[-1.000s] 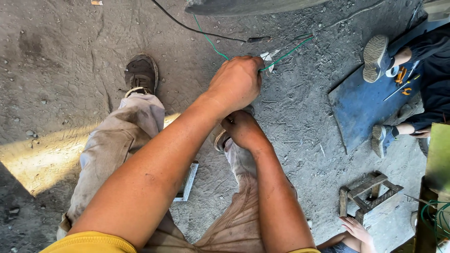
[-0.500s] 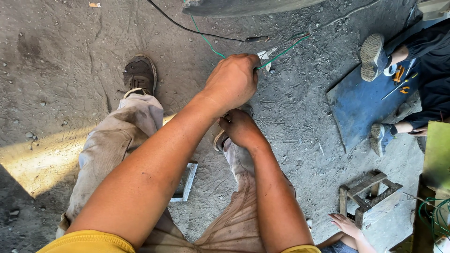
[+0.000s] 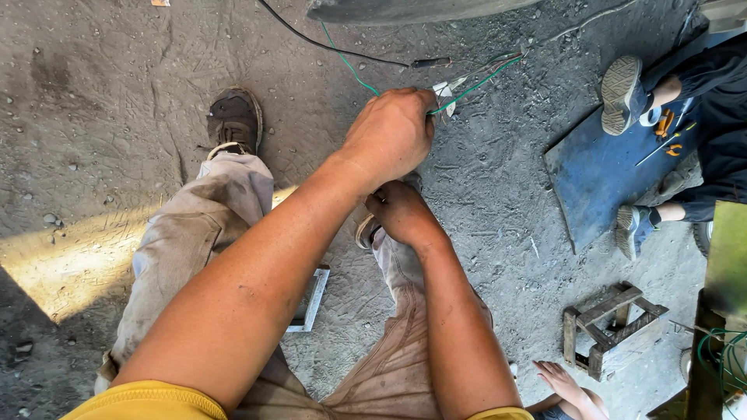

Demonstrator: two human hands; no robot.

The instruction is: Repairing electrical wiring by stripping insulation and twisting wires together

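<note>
My left hand (image 3: 391, 134) is closed in a fist around a green wire (image 3: 475, 82) that runs up and to the right over the dirt floor. A white tag or connector (image 3: 445, 90) shows just past the knuckles. My right hand (image 3: 398, 211) sits directly below the left, fingers curled and partly hidden under it; whether it grips anything is unclear. A black cable (image 3: 327, 47) and another green strand (image 3: 348, 64) lead off to the upper left. Both forearms reach down over my dusty beige trousers (image 3: 202, 233).
My brown shoe (image 3: 234, 118) rests on the grey dirt floor. A blue board (image 3: 603, 175) lies at right with another person's shoes (image 3: 622, 95) and orange-handled pliers (image 3: 666, 124). A small wooden stool (image 3: 612, 327) and someone's hand (image 3: 562, 383) are at lower right.
Both hands stay almost in place on the wire; the left fist has shifted slightly, and the view has drifted a little.
</note>
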